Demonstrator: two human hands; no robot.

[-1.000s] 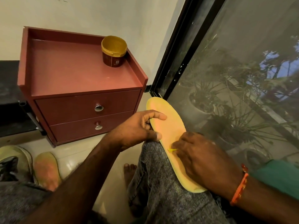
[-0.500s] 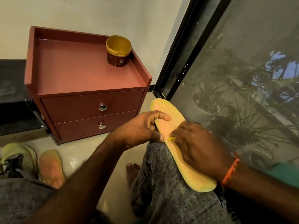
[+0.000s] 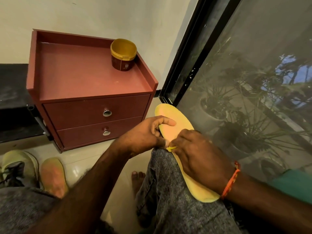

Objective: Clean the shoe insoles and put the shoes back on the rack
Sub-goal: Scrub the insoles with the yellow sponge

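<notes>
Insole (image 3: 177,122): on knee, cleaning underway | left hand (image 3: 148,132): grips its edge | right hand (image 3: 199,156): pinches small yellow tool (image 3: 171,148) | second insole (image 3: 53,176), shoe (image 3: 18,166): on floor, not yet racked

Ahead of me a dark red cabinet (image 3: 94,85) stands against the pale wall (image 3: 101,16), its top fenced by a low raised rim. Near the cabinet's back right corner sits a brown jar (image 3: 123,55) with a yellow lid, upright. Below the top are two drawers, each with a round metal knob (image 3: 107,113). To the cabinet's left a black ledge (image 3: 13,98) runs along the wall. To its right rises a black window frame (image 3: 194,53), and behind the glass stand potted plants (image 3: 219,102). Under the cabinet lies a glossy cream tiled floor (image 3: 94,159).
</notes>
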